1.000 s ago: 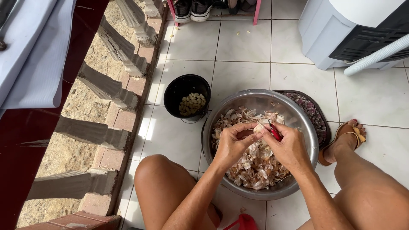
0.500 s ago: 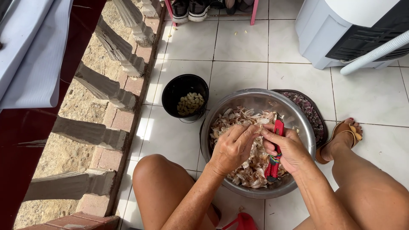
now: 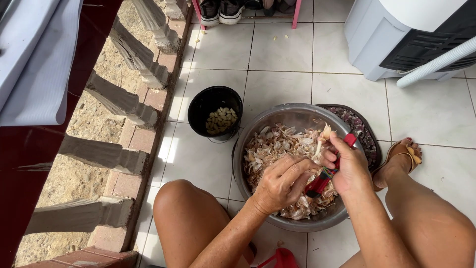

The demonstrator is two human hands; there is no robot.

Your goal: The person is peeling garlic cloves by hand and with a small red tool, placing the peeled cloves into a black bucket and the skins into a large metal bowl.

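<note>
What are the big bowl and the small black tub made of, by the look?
Big bowl: looks like stainless steel, with a brushed grey sheen and bright glints along the rim. Small black tub: probably plastic, with uniform matte black walls and a soft dull highlight; the frame cannot rule out coated metal.

From where I watch, the big bowl (image 3: 248, 168) is bare silver steel, heaped with garlic skins (image 3: 277, 146) in papery cream and pale tan. The tool (image 3: 328, 171) in my right hand (image 3: 349, 168) is red, with a small multicoloured band near its dark lower end. The small bucket (image 3: 198, 106) is black, its peeled cloves (image 3: 220, 120) pale yellow. A dark tray (image 3: 372, 149) behind the bowl carries purplish-white speckles. The floor (image 3: 282, 54) is off-white tile with thin grey grout lines. My sandal (image 3: 404, 154) is tan, toenails painted red. The balusters (image 3: 121, 104) are weathered grey on red-brown brick.
</note>
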